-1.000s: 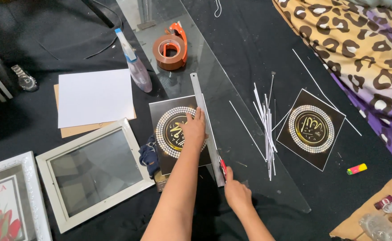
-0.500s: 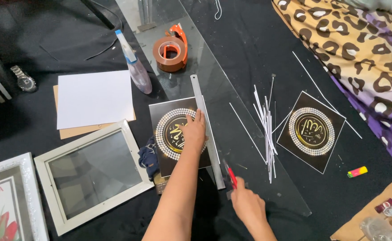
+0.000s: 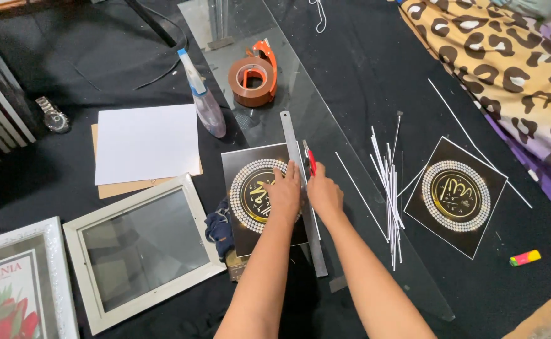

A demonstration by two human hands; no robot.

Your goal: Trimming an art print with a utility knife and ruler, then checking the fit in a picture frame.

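Left hand (image 3: 284, 191) flat, fingers spread, pressing black print (image 3: 250, 198) and metal ruler (image 3: 300, 188), right hand (image 3: 324, 193) just beside, closed around red knife (image 3: 310, 161) at ruler edge, paper strips (image 3: 388, 188) right of it

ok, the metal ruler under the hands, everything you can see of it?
The metal ruler is a long, flat, grey strip of what looks like steel. It lies on the glass sheet, running from near the tape dispenser toward the viewer, along the right edge of the black print. The left hand presses it down; the right hand holds a red cutter against its right edge.
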